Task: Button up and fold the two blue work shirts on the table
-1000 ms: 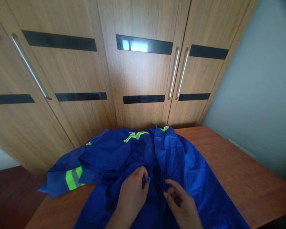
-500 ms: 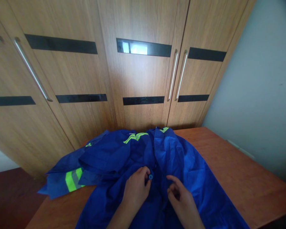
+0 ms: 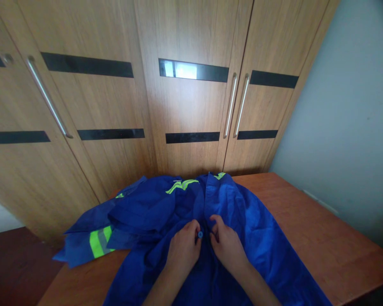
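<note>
Wardrobe [image 3: 191, 106]: wood-toned doors right across the back, with dark strips [image 3: 193, 137] and metal handles [image 3: 230, 105].
Table [image 3: 293, 221]: reddish-brown top, running along the pale wall [image 3: 344, 140] over to the right.
Blue garment [image 3: 258, 238]: spread rumpled on the table in front of the doors, yellow-green bands [image 3: 95, 245] showing; one banded part reaches the table's left edge.
Left hand [image 3: 183, 246]: thumb and forefinger clamped on a small round blue button [image 3: 200, 234].
Right hand [image 3: 228, 244]: just across from it, over the garment's front, fingers curled, thumb and forefinger apart; whether it grips cloth, I can't tell.
</note>
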`<state>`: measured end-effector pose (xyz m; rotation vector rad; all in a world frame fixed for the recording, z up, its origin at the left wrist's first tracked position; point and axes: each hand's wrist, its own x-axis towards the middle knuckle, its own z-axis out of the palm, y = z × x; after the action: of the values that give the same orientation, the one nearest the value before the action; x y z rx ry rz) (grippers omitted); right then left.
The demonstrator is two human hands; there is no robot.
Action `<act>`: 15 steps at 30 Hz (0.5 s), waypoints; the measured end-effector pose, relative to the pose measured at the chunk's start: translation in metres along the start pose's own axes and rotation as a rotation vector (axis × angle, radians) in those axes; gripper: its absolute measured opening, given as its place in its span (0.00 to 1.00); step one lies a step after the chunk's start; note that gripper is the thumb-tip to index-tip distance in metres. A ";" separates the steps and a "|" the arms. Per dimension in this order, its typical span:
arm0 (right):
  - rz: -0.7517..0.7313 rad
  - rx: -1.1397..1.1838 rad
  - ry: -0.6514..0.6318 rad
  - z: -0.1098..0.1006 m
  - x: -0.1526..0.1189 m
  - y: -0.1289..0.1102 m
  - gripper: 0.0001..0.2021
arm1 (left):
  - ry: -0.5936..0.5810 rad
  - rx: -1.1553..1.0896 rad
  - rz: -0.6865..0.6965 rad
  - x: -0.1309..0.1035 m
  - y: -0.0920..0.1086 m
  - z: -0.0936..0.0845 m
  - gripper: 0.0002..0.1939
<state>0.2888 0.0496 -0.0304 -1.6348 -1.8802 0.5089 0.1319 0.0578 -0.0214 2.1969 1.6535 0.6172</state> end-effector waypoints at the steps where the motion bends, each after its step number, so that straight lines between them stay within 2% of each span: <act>1: -0.035 0.068 0.045 -0.001 -0.001 0.002 0.19 | 0.013 0.025 0.002 0.001 0.001 -0.003 0.08; 4: -0.110 0.174 0.151 -0.009 -0.006 0.014 0.13 | 0.046 0.094 0.032 0.006 0.004 -0.009 0.07; 6: -0.094 0.134 0.162 -0.015 -0.010 0.023 0.14 | 0.037 0.108 0.048 0.008 0.005 -0.010 0.08; 10: 0.045 -0.137 0.117 -0.023 -0.016 0.028 0.14 | -0.042 0.048 0.044 0.007 0.002 -0.001 0.11; 12: 0.098 -0.268 0.104 -0.025 -0.016 0.021 0.15 | -0.066 0.005 0.048 0.006 -0.001 0.003 0.12; 15: 0.159 -0.399 0.100 -0.025 -0.012 0.009 0.22 | -0.075 -0.059 0.056 0.005 -0.004 0.004 0.11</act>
<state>0.3122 0.0366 -0.0194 -2.0360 -1.8712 0.1113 0.1316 0.0637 -0.0265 2.2033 1.5215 0.5841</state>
